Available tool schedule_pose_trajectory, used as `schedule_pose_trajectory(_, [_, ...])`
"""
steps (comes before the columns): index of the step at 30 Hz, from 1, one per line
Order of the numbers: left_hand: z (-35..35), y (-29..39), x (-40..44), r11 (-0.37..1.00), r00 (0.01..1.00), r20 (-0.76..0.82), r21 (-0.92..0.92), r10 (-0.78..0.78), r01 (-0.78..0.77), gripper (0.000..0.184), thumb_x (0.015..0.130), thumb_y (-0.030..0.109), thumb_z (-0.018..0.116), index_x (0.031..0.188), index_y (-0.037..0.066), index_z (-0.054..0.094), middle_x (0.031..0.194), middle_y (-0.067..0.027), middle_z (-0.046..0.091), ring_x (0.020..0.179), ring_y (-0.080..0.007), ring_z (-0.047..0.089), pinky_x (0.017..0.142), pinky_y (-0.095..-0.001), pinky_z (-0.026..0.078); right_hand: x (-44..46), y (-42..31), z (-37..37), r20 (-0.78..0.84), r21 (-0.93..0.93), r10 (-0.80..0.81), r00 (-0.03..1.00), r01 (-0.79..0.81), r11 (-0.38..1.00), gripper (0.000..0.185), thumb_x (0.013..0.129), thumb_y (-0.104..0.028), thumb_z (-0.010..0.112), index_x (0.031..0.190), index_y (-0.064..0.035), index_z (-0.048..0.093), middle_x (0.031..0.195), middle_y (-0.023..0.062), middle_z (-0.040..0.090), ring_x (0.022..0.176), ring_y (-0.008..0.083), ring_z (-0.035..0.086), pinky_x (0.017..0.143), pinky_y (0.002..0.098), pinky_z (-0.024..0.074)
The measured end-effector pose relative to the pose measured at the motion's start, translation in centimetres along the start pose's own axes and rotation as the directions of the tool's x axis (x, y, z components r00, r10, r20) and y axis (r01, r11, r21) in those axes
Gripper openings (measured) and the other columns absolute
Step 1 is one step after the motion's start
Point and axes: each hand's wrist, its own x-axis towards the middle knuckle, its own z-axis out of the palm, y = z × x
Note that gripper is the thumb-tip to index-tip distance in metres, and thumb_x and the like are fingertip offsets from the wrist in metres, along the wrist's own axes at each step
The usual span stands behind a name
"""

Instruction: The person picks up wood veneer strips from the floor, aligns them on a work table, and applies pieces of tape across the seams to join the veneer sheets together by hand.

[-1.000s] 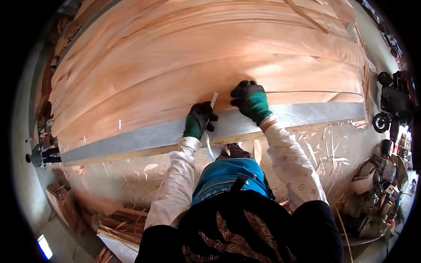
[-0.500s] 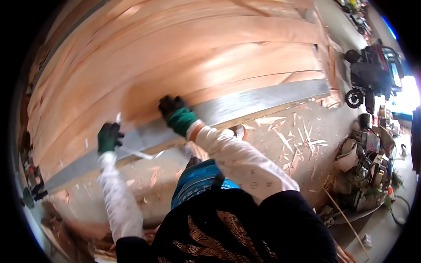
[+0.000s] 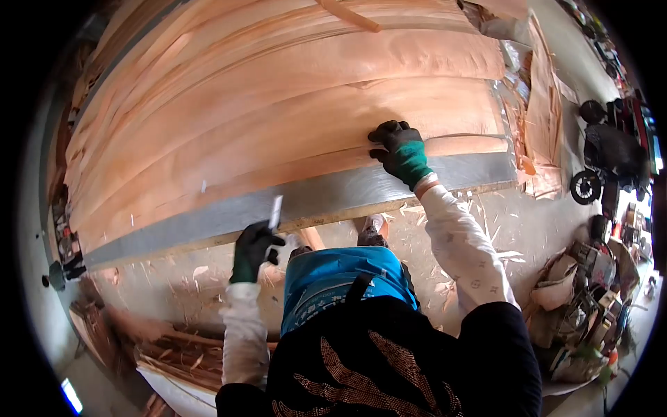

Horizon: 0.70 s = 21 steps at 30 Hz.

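Thin reddish-brown wood veneer sheets (image 3: 278,118) lie in overlapping layers on a long table with a grey metal front edge (image 3: 333,188). My left hand (image 3: 255,251), in a black and green glove, is closed on a narrow white strip (image 3: 276,213), just in front of the table's edge. The strip sticks up past the fingers; whether it is tape or a tool is unclear. My right hand (image 3: 399,149), gloved alike, rests on the veneer near the metal edge, its fingers curled but apart, holding nothing visible.
Scraps of veneer litter the floor (image 3: 187,285) in front of the table. A parked motorbike (image 3: 611,153) and a heap of mixed items (image 3: 583,299) are at the right. Veneer offcuts (image 3: 184,358) lie at the lower left. A person (image 3: 62,273) is at the far left.
The view has shifted. My left hand has come back off the table with the white strip, which now points upward. My right hand has moved right along the veneer, away from my left.
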Motion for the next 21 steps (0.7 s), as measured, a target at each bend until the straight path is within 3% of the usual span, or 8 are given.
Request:
schedule_pose_trajectory(4, [7.9, 3.0, 3.3, 0.997, 0.996, 0.057, 0.01, 0.071, -0.071, 0.026, 0.09, 0.01, 0.053, 0.114, 0.001, 0.055, 0.085, -0.0144, 0.068, 0.054, -0.0149, 0.057, 0.046, -0.0278, 0.048, 0.3, 1.7, 1.4, 0.033, 0.115, 0.033, 0.999, -0.036, 0.993, 0.014, 0.068, -0.017, 0.073, 0.081, -0.0181, 0.072, 0.094, 0.0039, 0.067, 0.09, 0.0287, 0.061, 0.075, 0.0397, 0.0495])
schedule_pose_trajectory(10, [15.7, 5.7, 9.0, 0.981, 0.98, 0.158, -0.169, 0.122, -0.095, 0.029, 0.09, 0.009, 0.055, 0.118, 0.001, 0.051, 0.079, -0.0137, 0.065, 0.054, -0.0164, 0.06, 0.041, -0.0294, 0.046, 0.5, 1.2, 1.4, -0.001, -0.065, -0.054, 0.999, 0.054, 0.996, 0.014, 0.067, -0.016, 0.074, 0.08, -0.0176, 0.07, 0.085, 0.0055, 0.065, 0.079, 0.0297, 0.061, 0.066, 0.041, 0.0495])
schedule_pose_trajectory(16, [16.7, 3.7, 11.3, 0.952, 0.963, 0.159, -0.252, 0.219, -0.174, 0.035, 0.09, 0.008, 0.056, 0.124, 0.006, 0.05, 0.083, -0.0083, 0.063, 0.068, -0.0168, 0.065, 0.041, -0.029, 0.047, 0.4, -0.8, 1.5, 0.079, -0.272, 0.093, 0.992, -0.069, 0.96, 0.012, 0.076, -0.017, 0.063, 0.086, -0.02, 0.068, 0.092, 0.0052, 0.064, 0.086, 0.0275, 0.061, 0.066, 0.0419, 0.0462])
schedule_pose_trajectory(17, [16.6, 3.8, 11.3, 0.961, 0.966, 0.155, -0.218, 0.205, -0.169, 0.037, 0.09, 0.009, 0.057, 0.125, 0.006, 0.049, 0.083, -0.0094, 0.064, 0.069, -0.019, 0.066, 0.042, -0.0313, 0.047, -0.3, -2.1, 1.4, 0.012, -0.306, 0.043, 0.999, -0.038, 0.951, 0.024, 0.079, -0.018, 0.059, 0.101, -0.016, 0.067, 0.104, 0.0072, 0.063, 0.093, 0.0295, 0.061, 0.071, 0.0424, 0.047])
schedule_pose_trajectory(18, [16.6, 4.0, 11.2, 0.969, 0.97, 0.15, -0.182, 0.193, -0.164, 0.038, 0.089, 0.01, 0.057, 0.126, 0.007, 0.049, 0.084, -0.0105, 0.064, 0.07, -0.0212, 0.066, 0.043, -0.0336, 0.048, -1.1, -2.2, 2.4, -0.101, -0.264, -0.162, 0.982, 0.131, 0.956, 0.033, 0.079, -0.012, 0.056, 0.11, -0.0103, 0.066, 0.115, 0.008, 0.062, 0.106, 0.029, 0.059, 0.082, 0.0407, 0.0489])
schedule_pose_trajectory(19, [16.7, 4.1, 11.2, 0.977, 0.973, 0.144, -0.146, 0.178, -0.157, 0.04, 0.089, 0.011, 0.058, 0.127, 0.008, 0.049, 0.085, -0.0115, 0.065, 0.071, -0.0234, 0.067, 0.044, -0.036, 0.048, -2.0, -2.9, 3.2, -0.002, -0.324, -0.219, 0.976, 0.207, 0.923, 0.035, 0.081, -0.013, 0.055, 0.114, -0.0091, 0.065, 0.122, 0.0102, 0.059, 0.112, 0.0296, 0.056, 0.087, 0.0416, 0.0472])
schedule_pose_trajectory(20, [16.6, 3.2, 11.6, 0.9, 0.904, 0.046, 0.092, 0.425, -0.427, 0.04, 0.089, 0.011, 0.059, 0.127, 0.008, 0.049, 0.088, -0.0135, 0.065, 0.072, -0.0266, 0.067, 0.047, -0.0382, 0.049, -2.9, -3.6, 4.0, 0.097, -0.379, -0.261, 0.96, 0.279, 0.882, 0.038, 0.082, -0.014, 0.054, 0.118, -0.008, 0.063, 0.128, 0.0125, 0.056, 0.118, 0.0303, 0.052, 0.092, 0.0426, 0.0455])
schedule_pose_trajectory(21, [16.4, 1.4, 12.5, 0.703, 0.751, 0.02, 0.335, 0.66, -0.627, 0.04, 0.088, 0.011, 0.059, 0.127, 0.008, 0.05, 0.091, -0.0154, 0.066, 0.072, -0.0297, 0.067, 0.049, -0.0404, 0.049, -3.8, -3.4, 5.2, 0.047, -0.36, -0.26, 0.964, 0.259, 0.896, 0.041, 0.082, -0.016, 0.054, 0.121, -0.0068, 0.06, 0.132, 0.0139, 0.053, 0.121, 0.0313, 0.05, 0.095, 0.0444, 0.0436])
